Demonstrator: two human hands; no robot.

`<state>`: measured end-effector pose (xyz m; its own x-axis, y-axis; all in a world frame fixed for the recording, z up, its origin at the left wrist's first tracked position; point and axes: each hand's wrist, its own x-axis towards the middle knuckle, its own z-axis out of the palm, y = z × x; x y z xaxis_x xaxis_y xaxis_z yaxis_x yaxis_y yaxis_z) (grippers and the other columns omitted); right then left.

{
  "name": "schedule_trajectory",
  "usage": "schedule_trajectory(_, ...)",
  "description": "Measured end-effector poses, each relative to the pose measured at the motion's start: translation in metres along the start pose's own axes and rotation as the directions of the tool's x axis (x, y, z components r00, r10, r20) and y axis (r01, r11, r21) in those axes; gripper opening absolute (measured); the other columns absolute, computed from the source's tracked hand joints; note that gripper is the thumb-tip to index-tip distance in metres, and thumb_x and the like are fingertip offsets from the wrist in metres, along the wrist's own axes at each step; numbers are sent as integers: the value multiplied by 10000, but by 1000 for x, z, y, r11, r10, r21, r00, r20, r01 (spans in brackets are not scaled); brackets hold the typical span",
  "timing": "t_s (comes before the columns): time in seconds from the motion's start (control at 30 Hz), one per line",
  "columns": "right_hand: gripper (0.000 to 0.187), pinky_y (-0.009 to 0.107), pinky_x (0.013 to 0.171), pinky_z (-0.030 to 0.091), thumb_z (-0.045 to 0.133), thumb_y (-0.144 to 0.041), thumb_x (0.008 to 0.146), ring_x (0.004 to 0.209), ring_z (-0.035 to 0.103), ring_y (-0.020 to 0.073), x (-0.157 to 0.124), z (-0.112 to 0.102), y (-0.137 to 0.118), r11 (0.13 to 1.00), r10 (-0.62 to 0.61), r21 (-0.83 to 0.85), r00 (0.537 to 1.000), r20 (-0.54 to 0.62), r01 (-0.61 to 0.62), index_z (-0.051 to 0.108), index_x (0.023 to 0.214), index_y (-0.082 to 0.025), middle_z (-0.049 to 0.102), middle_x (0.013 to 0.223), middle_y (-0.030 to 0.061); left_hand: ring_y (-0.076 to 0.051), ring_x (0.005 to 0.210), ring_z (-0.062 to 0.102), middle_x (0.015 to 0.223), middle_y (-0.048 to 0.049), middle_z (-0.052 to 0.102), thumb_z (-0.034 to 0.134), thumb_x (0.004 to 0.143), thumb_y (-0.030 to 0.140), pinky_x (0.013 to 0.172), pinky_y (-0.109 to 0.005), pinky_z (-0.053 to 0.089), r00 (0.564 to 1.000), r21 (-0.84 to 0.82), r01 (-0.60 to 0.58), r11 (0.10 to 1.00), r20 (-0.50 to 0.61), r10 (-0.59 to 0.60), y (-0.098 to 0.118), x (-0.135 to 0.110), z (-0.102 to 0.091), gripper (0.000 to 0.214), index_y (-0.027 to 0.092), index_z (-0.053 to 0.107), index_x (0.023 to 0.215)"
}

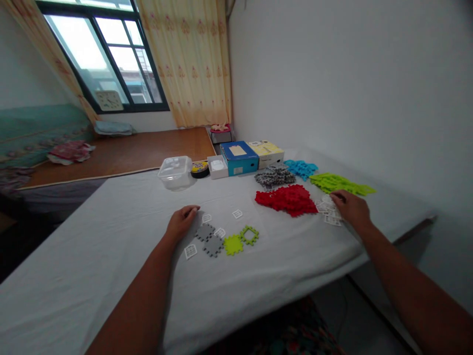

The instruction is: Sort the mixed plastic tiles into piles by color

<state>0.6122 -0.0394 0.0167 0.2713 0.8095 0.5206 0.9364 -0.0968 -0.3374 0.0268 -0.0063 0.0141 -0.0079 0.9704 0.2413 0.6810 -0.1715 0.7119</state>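
Note:
My left hand (182,221) rests on the white table cover (111,256), fingers curled loosely, its fingertips next to two grey puzzle tiles (209,239). Beside them lie a solid lime tile (232,244), a lime frame tile (250,235) and small white tiles (237,214). My right hand (351,207) lies over a heap of white tiles (328,211), fingers bent down onto them; whether it grips one is hidden. A red tile heap (288,199) sits between the hands.
Farther back lie grey (274,176), blue (301,168) and lime (340,184) tile heaps, a blue box (239,157), a yellow box (266,152), a small white box (217,166), a clear plastic tub (175,172) and a tape roll (200,169). A wall is on the right.

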Motion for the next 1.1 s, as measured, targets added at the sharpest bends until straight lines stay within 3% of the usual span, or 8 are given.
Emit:
schedule_trajectory(0.13,331,341,641,441,486,-409,885,746,611,233,1,4,-3,996,-35,-79,999,-14,34,708,992,-188,696,973,114,-270,994,663,1018,-94,758,501,762,573,909,-365,490,1000,-23,6,1000,-1,-6,5,-2,0,519,172,742,986)
schedule_trajectory(0.3,264,365,811,487,512,-340,900,854,626,217,-17,7,-91,928,-323,198,947,1,316,692,1027,-196,681,1013,98,-264,966,672,1002,-89,760,503,762,568,898,-366,496,1000,-37,-2,999,8,2,5,-3,1,517,163,741,977)
schedule_trajectory(0.4,254,364,857,503,541,-309,904,934,637,204,-43,13,-156,732,-624,511,744,239,450,675,1099,-220,683,1107,85,-265,964,673,1000,-94,760,504,767,575,888,-361,498,1000,-33,3,999,17,-2,3,-3,0,527,162,740,994)
schedule_trajectory(0.53,535,422,1055,382,649,-346,861,1257,486,238,-67,23,-208,530,-842,677,409,352,510,520,1367,-230,548,1384,112,-268,974,674,1014,-95,759,509,761,586,893,-356,497,1000,-36,2,999,31,-1,4,-3,-3,527,171,743,985)
schedule_trajectory(0.7,483,408,1044,375,633,-375,881,1208,499,229,-68,23,-219,511,-859,669,327,393,539,547,1329,-215,587,1319,111,-276,998,671,1022,-94,758,517,734,605,920,-364,493,999,-28,13,1000,33,-12,10,-2,-5,529,180,750,946)
schedule_trajectory(0.8,498,371,966,438,717,-427,801,1090,560,232,-71,17,-211,572,-820,624,395,415,532,610,1225,-189,639,1170,113,-276,990,672,1012,-82,762,512,724,618,914,-367,500,999,-9,34,999,40,-33,14,-3,-8,542,186,752,946)
schedule_trajectory(0.97,510,347,901,487,722,-473,779,1050,593,226,-63,-2,-176,680,-685,588,666,296,438,615,1191,-192,635,1147,109,-279,962,684,992,-67,766,514,727,609,892,-368,521,998,44,45,998,44,-47,12,-3,-12,528,201,756,958)
schedule_trajectory(1.1,441,371,855,514,648,-479,828,1001,624,225,-13,-11,-102,826,-381,492,916,129,274,623,1173,-205,654,1145,100,-278,975,689,999,-58,766,541,724,596,896,-356,528,998,85,53,995,25,-55,6,-1,-14,490,223,759,956)
